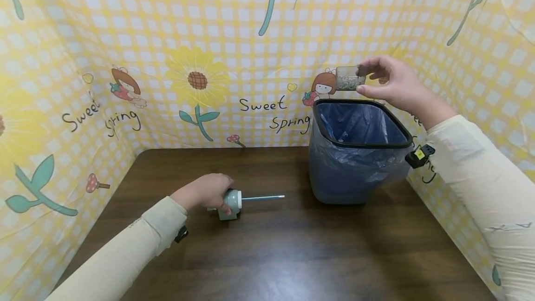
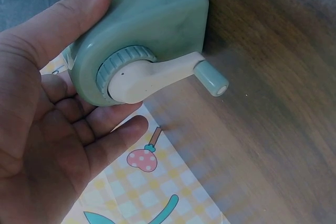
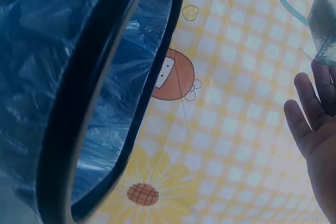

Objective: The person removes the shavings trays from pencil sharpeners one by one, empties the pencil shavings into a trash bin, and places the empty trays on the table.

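Sharpener (image 2: 157,22) sat on the table (image 1: 267,250), the left hand (image 1: 211,191) curled round it; a pencil (image 1: 263,197) stuck out toward the bin (image 1: 347,171); the right hand (image 1: 394,82) pinched a clear box (image 1: 348,79) holding greyish bits, raised higher than the bin's rim

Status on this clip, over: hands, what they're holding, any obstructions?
Left hand gripping green sharpener, pencil inserted. Right hand pinching part-filled clear container, raised near lined bin. Nothing seen blocking bin's mouth.

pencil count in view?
1: the pencil jutting from the sharpener that the left hand grips. The bin's bottom isn't visible, so any in there would be hidden.
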Demonstrator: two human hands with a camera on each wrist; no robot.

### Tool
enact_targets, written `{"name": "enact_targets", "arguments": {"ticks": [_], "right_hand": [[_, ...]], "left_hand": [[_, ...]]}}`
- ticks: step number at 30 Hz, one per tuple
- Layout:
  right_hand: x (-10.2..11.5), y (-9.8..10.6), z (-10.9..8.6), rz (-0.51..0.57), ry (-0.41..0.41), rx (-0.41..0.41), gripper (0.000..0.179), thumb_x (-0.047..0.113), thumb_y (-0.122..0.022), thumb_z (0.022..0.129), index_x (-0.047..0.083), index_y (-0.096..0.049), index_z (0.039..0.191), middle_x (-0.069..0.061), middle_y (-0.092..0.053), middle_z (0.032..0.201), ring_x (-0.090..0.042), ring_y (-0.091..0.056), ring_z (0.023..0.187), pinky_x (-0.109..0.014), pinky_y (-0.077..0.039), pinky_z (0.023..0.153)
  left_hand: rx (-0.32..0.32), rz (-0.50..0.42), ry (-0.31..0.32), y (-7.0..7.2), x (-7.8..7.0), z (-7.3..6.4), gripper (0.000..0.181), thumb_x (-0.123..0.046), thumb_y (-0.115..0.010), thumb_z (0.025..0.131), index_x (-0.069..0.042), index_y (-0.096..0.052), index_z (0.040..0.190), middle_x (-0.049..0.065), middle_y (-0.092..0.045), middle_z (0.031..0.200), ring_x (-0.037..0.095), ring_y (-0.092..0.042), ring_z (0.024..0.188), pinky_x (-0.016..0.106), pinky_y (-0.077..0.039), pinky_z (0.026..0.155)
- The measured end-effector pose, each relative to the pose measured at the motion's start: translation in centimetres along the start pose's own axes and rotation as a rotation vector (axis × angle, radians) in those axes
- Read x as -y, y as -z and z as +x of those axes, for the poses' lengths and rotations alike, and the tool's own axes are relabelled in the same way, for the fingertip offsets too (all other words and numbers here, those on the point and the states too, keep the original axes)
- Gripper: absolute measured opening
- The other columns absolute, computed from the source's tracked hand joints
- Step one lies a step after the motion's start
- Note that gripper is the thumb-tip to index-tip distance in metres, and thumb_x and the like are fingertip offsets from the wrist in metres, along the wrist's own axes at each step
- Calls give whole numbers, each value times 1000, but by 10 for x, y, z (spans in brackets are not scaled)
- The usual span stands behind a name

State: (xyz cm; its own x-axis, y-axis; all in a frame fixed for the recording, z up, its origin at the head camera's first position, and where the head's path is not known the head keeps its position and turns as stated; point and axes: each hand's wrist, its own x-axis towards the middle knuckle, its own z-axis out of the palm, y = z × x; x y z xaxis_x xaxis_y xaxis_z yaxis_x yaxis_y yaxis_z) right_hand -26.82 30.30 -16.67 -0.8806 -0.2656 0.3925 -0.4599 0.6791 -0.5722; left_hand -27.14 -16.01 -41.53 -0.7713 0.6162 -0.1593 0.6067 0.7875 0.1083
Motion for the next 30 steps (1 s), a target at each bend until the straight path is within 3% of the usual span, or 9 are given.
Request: {"name": "enact_targets", "arguments": {"ticks": [10,19,24,27,30], "right_hand": [[-2,8,7,-58,-24,58,62,33,-75,94,7,-49,145,-12,-54,141,-31,-48,130,-54,-36,110],[-7,17,14,-121,18,28,56,28,-76,93,7,-54,140,-7,-57,132,-20,-52,113,-23,-42,90],[-11,22,16,-161,21,43,58,29,-77,93,7,-54,141,-9,-57,134,-20,-53,110,-20,-42,86],[-12,26,18,-196,12,53,60,31,-76,93,6,-53,143,-12,-55,138,-26,-53,116,-26,-43,90],[-12,32,20,-229,4,64,63,34,-75,94,5,-51,144,-15,-54,140,-36,-49,127,-44,-42,100]], "left_hand": [[-8,-2,0,0,-2,-2,66,-45,-93,71,-6,-69,118,3,-70,106,15,-60,86,38,-55,78],[-5,-7,4,-1,-2,-2,63,-45,-93,71,-8,-70,117,0,-69,102,13,-59,85,37,-54,77],[-10,-7,1,1,-2,-2,61,-44,-93,71,-8,-70,114,-1,-68,99,14,-58,82,38,-54,76],[-8,-2,3,2,-3,-3,59,-45,-93,71,-9,-69,112,-2,-68,97,13,-58,82,37,-54,75],[-2,-6,7,2,-3,-3,58,-44,-93,71,-10,-70,112,-3,-68,97,13,-58,82,36,-54,76]]}}
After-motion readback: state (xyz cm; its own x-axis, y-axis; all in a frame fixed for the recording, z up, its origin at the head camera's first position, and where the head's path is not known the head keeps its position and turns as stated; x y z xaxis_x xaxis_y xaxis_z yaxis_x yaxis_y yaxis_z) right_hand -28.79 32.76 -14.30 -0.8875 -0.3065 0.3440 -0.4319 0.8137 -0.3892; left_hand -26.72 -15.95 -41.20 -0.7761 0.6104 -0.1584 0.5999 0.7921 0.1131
